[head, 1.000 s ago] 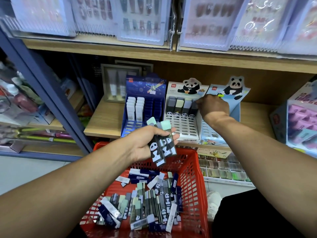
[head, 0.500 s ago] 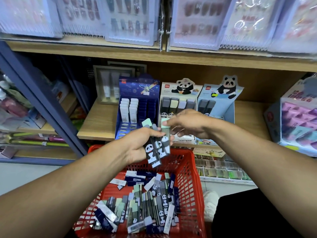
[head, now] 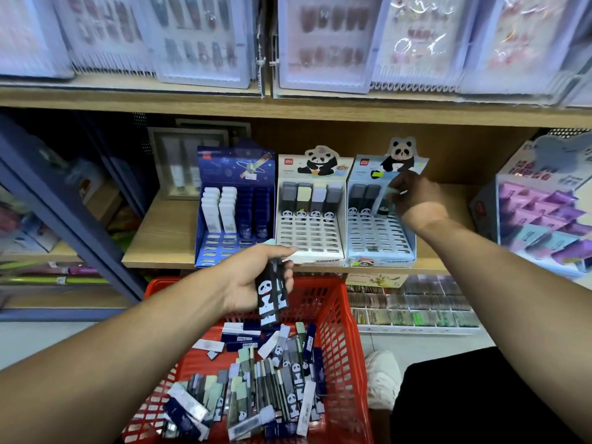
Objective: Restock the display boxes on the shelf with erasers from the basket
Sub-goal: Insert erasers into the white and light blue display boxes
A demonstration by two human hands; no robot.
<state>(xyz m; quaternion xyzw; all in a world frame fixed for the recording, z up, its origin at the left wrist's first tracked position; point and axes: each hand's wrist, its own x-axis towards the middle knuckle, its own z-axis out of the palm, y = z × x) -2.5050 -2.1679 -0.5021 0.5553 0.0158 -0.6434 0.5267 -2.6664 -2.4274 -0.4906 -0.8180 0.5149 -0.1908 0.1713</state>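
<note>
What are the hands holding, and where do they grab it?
The left hand grips a bunch of panda erasers around their upper halves. The right hand pinches one eraser by its top end, at the light blue box.

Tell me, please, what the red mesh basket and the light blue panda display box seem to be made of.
Red mesh basket: looks like moulded plastic with a slight gloss; its walls form one even grid of small openings.

Light blue panda display box: probably printed cardboard, fairly matte; it has a flat die-cut panda header and folded edges. Its slotted insert may be card or thin plastic; I cannot tell.
</note>
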